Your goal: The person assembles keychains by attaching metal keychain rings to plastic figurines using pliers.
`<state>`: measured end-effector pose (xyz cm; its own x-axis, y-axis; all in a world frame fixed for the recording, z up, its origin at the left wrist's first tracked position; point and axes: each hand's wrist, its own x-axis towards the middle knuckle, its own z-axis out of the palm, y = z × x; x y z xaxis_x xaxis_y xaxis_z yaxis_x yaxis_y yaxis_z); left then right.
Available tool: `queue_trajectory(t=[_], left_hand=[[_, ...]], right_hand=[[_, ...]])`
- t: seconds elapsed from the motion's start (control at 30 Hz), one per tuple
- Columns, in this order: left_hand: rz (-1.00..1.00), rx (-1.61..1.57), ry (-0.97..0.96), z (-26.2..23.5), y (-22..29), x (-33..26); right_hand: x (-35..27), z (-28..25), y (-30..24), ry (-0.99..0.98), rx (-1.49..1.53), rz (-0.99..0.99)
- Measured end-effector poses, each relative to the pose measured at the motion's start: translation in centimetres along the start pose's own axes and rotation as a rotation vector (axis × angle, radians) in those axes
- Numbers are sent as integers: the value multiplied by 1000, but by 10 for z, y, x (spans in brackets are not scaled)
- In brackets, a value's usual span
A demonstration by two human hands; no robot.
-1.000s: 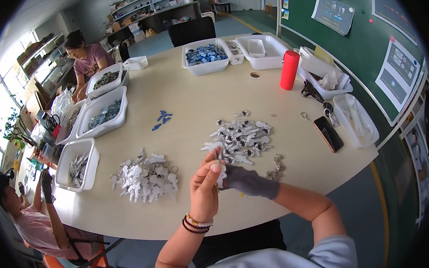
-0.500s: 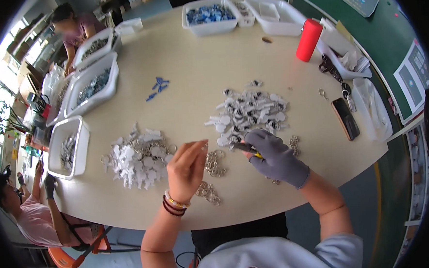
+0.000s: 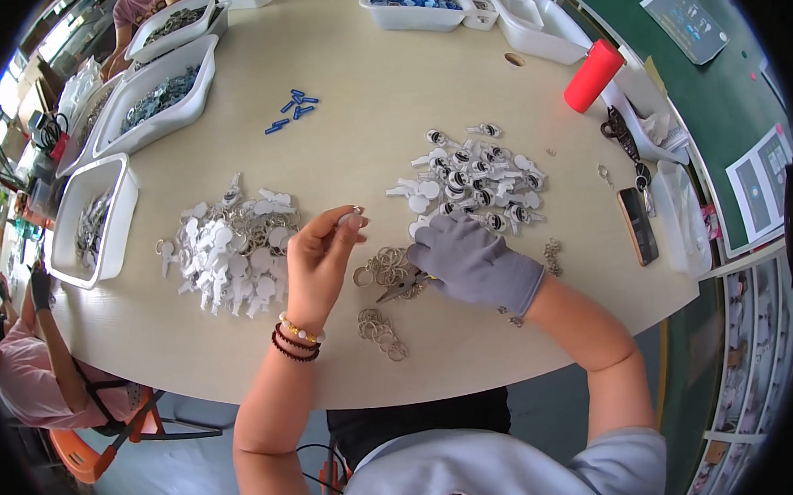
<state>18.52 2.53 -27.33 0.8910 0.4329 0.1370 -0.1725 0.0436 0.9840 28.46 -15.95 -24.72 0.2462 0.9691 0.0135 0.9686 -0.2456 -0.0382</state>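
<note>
My left hand [image 3: 318, 262] is bare, with bead bracelets at the wrist. Its thumb and fingertips pinch a small pale piece with a glint of metal [image 3: 354, 217], too small to name. My right hand [image 3: 480, 259], in a grey fingerless glove, is closed around a pair of pliers [image 3: 397, 292]; the handles are mostly hidden. The plier jaws point left, at the edge of a heap of split rings [image 3: 387, 264]. A second cluster of rings [image 3: 381, 334] lies nearer me. Left of my left hand is a pile of white tags with rings [image 3: 227, 256]. White-and-black tags [image 3: 473, 176] are heaped beyond my right hand.
Several blue pieces [image 3: 292, 109] lie further back. White bins [image 3: 128, 217] line the left; a bin of blue parts [image 3: 411, 18] stands at the back. On the right are a red bottle [image 3: 594, 78] and a phone [image 3: 638, 228]. Co-workers sit at the left.
My right hand has turned over and brought the plier jaws down to the split rings. My left hand has moved left, away from the pliers, still pinching. The whole view has shifted.
</note>
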Motion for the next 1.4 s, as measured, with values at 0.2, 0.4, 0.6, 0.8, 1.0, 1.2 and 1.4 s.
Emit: queue_trajectory(t=[0.2,0.4,0.6,0.8,1.0,1.2,1.4], left_hand=[[-147,35,-223,8,-9,-8],[-292,78,-331,26,6,-23],[358,593,-323,36,12,-28],[408,663,-326,35,14,-30],[375,631,-373,33,15,-31],[261,588,-395,33,14,-31],[240,557,-405,33,13,-31]], right_hand=[[-22,-29,14,-18,520,17],[-51,-33,14,139,1439,420],[-51,-32,8,280,1587,450],[-48,-25,1,359,1632,460],[-47,-20,0,386,1529,388],[-52,-28,0,218,1394,484],[-51,-26,0,304,1400,370]])
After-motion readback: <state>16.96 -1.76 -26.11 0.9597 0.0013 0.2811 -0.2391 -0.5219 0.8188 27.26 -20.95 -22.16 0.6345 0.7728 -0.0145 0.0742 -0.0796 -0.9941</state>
